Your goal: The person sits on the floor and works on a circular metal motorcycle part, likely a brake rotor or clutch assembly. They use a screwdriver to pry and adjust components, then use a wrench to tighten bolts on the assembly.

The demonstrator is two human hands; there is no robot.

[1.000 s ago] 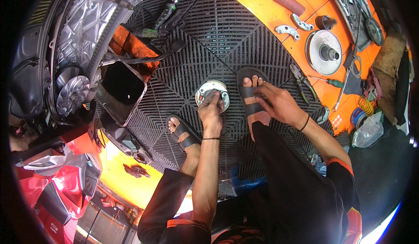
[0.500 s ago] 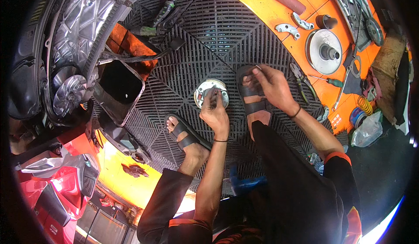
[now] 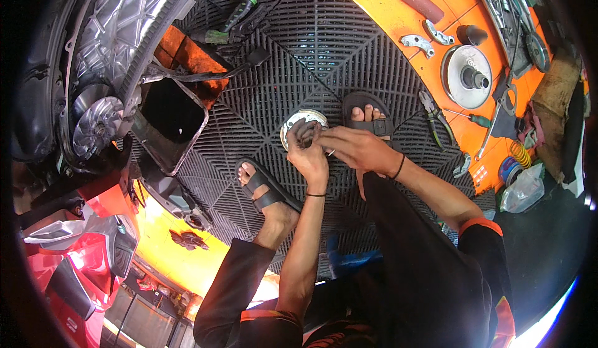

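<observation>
Over a round silver metal plate [image 3: 295, 120], which looks like a scooter clutch plate, my two hands meet. My left hand [image 3: 309, 160] is closed, its darkened fingertips pinched together around something small and dark that they mostly hide. From the right side, my right hand [image 3: 361, 150] reaches in with fingers pressed together, touching the left fingertips. A thin pale tip [image 3: 331, 153] shows beneath the right fingers; its kind is too small to tell. The plate lies on the black slatted mat [image 3: 311, 55], its near part covered by the hands.
Orange tiles at right hold a clutch pulley [image 3: 468, 77], curved clutch shoes [image 3: 418, 44], a maroon tube [image 3: 422, 4], pliers [image 3: 438, 117], a screwdriver [image 3: 476, 120] and a yellow spring [image 3: 520, 153]. An opened engine case [image 3: 124, 30] stands at left, above red body panels [image 3: 87, 273].
My right hand has come down and left from above the right sandal to meet my left hand. The left hand stays over the plate. The view has shifted slightly.
</observation>
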